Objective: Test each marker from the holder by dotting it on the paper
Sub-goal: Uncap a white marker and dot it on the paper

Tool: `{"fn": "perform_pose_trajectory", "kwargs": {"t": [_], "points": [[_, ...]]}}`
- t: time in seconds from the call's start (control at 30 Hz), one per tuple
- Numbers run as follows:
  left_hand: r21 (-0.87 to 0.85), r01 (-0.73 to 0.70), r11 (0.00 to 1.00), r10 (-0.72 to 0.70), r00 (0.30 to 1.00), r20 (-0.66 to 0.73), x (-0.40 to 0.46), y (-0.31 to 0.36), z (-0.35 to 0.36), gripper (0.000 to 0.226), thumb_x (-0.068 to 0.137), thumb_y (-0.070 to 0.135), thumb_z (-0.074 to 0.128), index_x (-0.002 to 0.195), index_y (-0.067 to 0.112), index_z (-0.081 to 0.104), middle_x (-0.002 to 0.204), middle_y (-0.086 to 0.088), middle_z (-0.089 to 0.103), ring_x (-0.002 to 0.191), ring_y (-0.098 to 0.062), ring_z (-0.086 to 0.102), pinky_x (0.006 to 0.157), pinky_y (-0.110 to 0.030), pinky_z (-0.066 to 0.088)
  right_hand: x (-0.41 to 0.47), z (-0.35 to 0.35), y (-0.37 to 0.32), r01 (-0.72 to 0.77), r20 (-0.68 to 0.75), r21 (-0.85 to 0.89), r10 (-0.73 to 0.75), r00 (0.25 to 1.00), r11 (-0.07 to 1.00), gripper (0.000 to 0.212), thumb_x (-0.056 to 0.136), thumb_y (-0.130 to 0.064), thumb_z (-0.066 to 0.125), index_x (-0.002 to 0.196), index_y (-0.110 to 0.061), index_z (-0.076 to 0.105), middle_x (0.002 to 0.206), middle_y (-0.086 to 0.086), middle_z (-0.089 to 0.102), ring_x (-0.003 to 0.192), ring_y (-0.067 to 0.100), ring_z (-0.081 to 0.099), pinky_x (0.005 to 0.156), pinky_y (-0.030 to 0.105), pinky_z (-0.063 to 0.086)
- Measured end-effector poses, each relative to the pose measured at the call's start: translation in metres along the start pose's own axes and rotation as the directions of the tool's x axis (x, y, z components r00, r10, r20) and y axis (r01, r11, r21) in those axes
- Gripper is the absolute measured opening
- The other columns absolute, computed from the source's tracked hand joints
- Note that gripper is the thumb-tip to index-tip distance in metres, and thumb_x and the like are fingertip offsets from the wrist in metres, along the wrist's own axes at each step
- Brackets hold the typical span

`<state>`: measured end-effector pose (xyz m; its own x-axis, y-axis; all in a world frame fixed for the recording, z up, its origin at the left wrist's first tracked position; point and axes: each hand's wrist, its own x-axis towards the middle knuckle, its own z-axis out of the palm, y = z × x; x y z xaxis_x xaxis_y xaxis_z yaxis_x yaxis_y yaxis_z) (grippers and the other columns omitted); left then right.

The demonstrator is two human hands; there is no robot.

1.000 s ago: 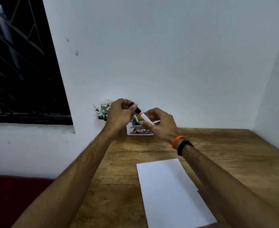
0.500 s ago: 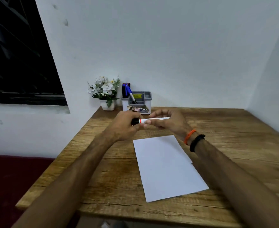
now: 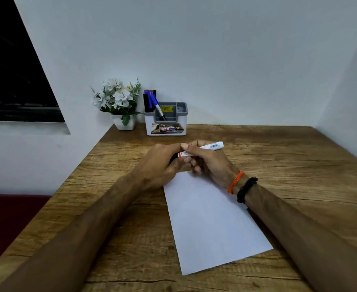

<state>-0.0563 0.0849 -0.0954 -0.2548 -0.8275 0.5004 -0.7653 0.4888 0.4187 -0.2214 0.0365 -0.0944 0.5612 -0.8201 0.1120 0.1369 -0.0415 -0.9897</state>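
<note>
Spanning the lower frame, the table carries blank paper; the holder sits upper centre. Left hand pinches the cap end, right hand the marker above the paper's top: uncapping seems underway; pulling apart, then dotting, comes next

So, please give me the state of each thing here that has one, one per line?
marker: held level above the table, cap end hidden in the left hand
left hand: closed on the marker's cap end
right hand: grip closed on the barrel
paper: flat, unmarked
holder: upright, markers still inside
</note>
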Motion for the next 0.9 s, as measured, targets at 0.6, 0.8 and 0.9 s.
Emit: {"fn": "perform_pose_trajectory", "kwargs": {"t": [0.6, 0.8, 0.9], "points": [[-0.176, 0.030, 0.984, -0.020, 0.998, 0.059, -0.004, -0.001, -0.003, 0.023, 0.091, 0.046, 0.058, 0.100, 0.029, 0.070, 0.079, 0.007, 0.069, 0.064, -0.010, 0.059, 0.056, -0.034, 0.048, -0.002, -0.007, -0.003, 0.046, 0.065, 0.073, -0.051, 0.997, 0.996, 0.032, 0.091, -0.005, 0.063, 0.062, -0.011, 0.053, 0.049, 0.004, 0.053, 0.037, 0.009, 0.040, 0.042, 0.020, 0.033], [-0.195, 0.279, 0.940, -0.239, 0.949, 0.205, -0.006, -0.005, -0.013, 0.045, 0.067, 0.038, 0.084, 0.108, 0.027, 0.069, 0.058, 0.025, 0.057, 0.052, 0.002, 0.048, 0.060, -0.023, 0.040, -0.004, -0.006, -0.004, 0.046, -0.049, 0.162, -0.038, 0.998, 0.986, 0.035, 0.092, -0.003, 0.057, 0.059, -0.013, 0.053, 0.046, -0.001, 0.043, 0.036, 0.007, 0.030, 0.040, 0.018, 0.025], [-0.211, 0.293, 0.933, -0.217, 0.922, 0.319, -0.010, -0.008, -0.018, 0.037, 0.068, 0.037, 0.083, 0.103, 0.032, 0.075, 0.050, 0.016, 0.047, 0.052, -0.007, 0.040, 0.059, -0.029, 0.036, -0.008, -0.004, -0.003, 0.022, -0.159, 0.268, 0.022, 0.987, 0.963, 0.035, 0.093, -0.006, 0.051, 0.062, -0.017, 0.062, 0.047, -0.003, 0.040, 0.037, 0.005, 0.030, 0.039, 0.017, 0.024]]}}
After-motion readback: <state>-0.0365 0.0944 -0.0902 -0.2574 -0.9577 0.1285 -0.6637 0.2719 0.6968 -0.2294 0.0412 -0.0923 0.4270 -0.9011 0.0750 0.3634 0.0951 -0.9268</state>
